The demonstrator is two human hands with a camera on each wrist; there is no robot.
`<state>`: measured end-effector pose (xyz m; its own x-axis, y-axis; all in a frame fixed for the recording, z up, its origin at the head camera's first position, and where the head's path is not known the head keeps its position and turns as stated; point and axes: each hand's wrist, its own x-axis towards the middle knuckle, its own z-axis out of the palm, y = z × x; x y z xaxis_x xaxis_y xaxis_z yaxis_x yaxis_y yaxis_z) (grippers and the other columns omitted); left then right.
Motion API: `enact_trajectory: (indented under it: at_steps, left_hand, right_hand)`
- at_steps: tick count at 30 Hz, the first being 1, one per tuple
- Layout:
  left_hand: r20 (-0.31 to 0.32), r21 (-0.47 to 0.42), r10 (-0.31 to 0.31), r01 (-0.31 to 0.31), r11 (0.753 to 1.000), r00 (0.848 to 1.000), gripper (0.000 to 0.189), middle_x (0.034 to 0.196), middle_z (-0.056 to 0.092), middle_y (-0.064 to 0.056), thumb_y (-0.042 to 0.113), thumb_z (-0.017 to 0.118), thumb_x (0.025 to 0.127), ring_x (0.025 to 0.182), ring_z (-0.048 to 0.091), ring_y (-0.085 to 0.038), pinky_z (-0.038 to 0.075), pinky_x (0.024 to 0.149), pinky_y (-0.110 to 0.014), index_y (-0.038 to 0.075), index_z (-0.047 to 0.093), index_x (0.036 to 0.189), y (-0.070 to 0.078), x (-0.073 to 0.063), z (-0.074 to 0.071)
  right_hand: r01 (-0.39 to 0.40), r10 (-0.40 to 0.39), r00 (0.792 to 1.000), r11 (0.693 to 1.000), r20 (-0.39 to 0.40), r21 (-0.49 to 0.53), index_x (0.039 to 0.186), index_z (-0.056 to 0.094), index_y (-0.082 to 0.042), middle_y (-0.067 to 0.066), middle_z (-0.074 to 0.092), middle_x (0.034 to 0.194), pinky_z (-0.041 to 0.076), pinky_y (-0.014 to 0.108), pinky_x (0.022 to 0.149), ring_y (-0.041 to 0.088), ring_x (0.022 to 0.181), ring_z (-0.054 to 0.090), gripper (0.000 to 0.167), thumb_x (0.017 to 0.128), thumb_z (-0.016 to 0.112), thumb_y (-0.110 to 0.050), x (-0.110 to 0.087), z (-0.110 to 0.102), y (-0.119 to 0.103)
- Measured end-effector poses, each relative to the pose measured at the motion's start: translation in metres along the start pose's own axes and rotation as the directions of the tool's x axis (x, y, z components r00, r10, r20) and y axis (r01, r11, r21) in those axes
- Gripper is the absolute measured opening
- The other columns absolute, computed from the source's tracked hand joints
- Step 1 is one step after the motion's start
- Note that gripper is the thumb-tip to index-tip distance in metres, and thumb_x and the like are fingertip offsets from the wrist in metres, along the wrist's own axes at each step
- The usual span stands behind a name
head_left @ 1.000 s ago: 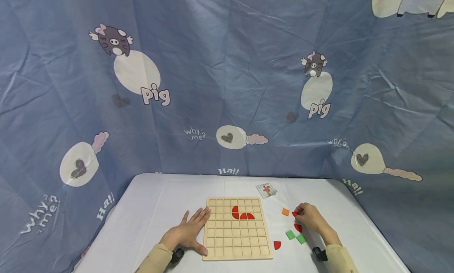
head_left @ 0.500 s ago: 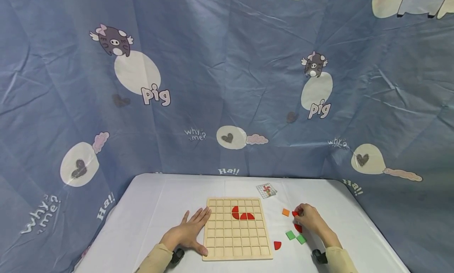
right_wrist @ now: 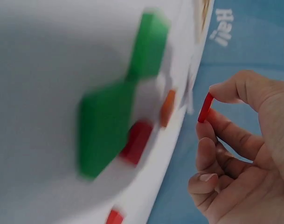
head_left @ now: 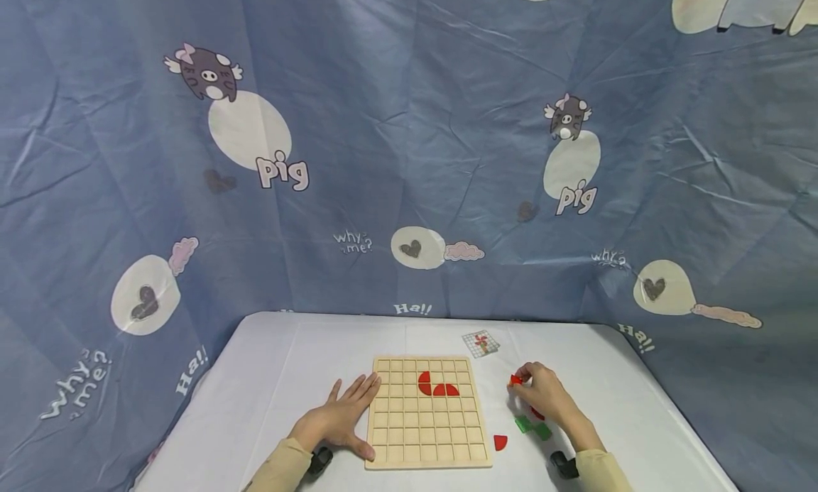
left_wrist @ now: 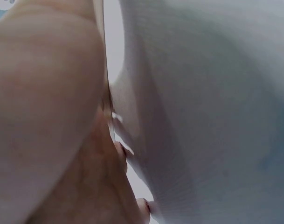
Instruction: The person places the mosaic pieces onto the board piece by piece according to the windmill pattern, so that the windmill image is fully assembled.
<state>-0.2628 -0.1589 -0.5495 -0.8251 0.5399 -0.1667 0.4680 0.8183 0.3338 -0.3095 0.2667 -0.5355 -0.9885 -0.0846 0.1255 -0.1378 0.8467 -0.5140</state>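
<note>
My right hand (head_left: 548, 394) pinches a red quarter-circle tile (right_wrist: 206, 107) between thumb and fingertip, lifted off the table in the right wrist view. In the head view the held tile overlaps an orange square tile. At the left edge of a wooden grid board (head_left: 424, 435), my left hand (head_left: 335, 419) lies with its fingers spread, fingertips and thumb touching the frame. Several red quarter-circle tiles (head_left: 446, 390) sit in the board's upper cells. The left wrist view shows mostly the hand's underside close up and the white cloth.
Two green square tiles (right_wrist: 107, 128) lie below my right hand, beside a red tile (right_wrist: 137, 142). Past them is the orange tile (right_wrist: 168, 108). Another red tile (head_left: 500, 442) lies right of the board's lower corner. A small patterned card (head_left: 481, 343) lies behind the board.
My right hand has lifted the red tile from the table and moved a little left, over the orange tile. My left hand has stayed at the board's edge.
</note>
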Motion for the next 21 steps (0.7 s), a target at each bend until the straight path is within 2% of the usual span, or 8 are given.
enact_trajectory:
  at_steps: [6, 11, 17, 21]
  left_hand:
    - [0.004, -0.002, 0.002, -0.002, 1.000, 1.000, 0.132, 0.164, 0.006, -0.012, 0.069, 0.075, 0.059, 0.150, 0.008, -0.036, 0.002, 0.115, -0.068, 0.007, 0.009, 0.155, 0.000, 0.000, 0.000]
    - [0.005, 0.003, -0.004, 0.004, 1.000, 1.000, 0.134, 0.164, 0.005, -0.011, 0.072, 0.074, 0.058, 0.150, 0.008, -0.035, 0.002, 0.115, -0.068, 0.007, 0.009, 0.155, -0.002, 0.001, 0.002]
    - [0.003, 0.003, 0.000, 0.000, 1.000, 1.000, 0.135, 0.164, 0.005, -0.012, 0.073, 0.073, 0.057, 0.150, 0.008, -0.036, 0.002, 0.115, -0.068, 0.007, 0.009, 0.155, -0.003, 0.002, 0.002]
    - [0.001, 0.009, 0.002, -0.002, 1.000, 1.000, 0.134, 0.163, 0.006, -0.012, 0.072, 0.074, 0.058, 0.150, 0.008, -0.037, 0.003, 0.115, -0.068, 0.007, 0.009, 0.155, -0.002, 0.000, 0.001]
  right_hand:
    - [0.087, -0.087, 0.996, 0.996, -0.008, 0.013, 0.091, 0.067, -0.009, 0.000, 0.059, 0.084, 0.043, 0.023, 0.060, 0.010, 0.070, 0.049, 0.018, 0.078, 0.078, -0.014, -0.004, 0.011, -0.034]
    - [0.169, -0.170, 0.985, 0.985, 0.031, 0.031, 0.093, 0.067, -0.011, -0.002, 0.060, 0.088, 0.042, 0.023, 0.059, 0.010, 0.071, 0.048, 0.019, 0.080, 0.078, -0.019, -0.007, 0.024, -0.063]
    - [0.334, -0.336, 0.940, 0.942, 0.054, 0.042, 0.095, 0.067, -0.009, -0.001, 0.061, 0.091, 0.047, 0.022, 0.061, 0.015, 0.076, 0.057, 0.016, 0.083, 0.075, -0.017, -0.008, 0.041, -0.093]
    - [0.392, -0.394, 0.916, 0.919, 0.079, 0.044, 0.095, 0.067, -0.008, 0.001, 0.062, 0.091, 0.049, 0.022, 0.062, 0.014, 0.078, 0.058, 0.015, 0.084, 0.074, -0.015, -0.009, 0.053, -0.113]
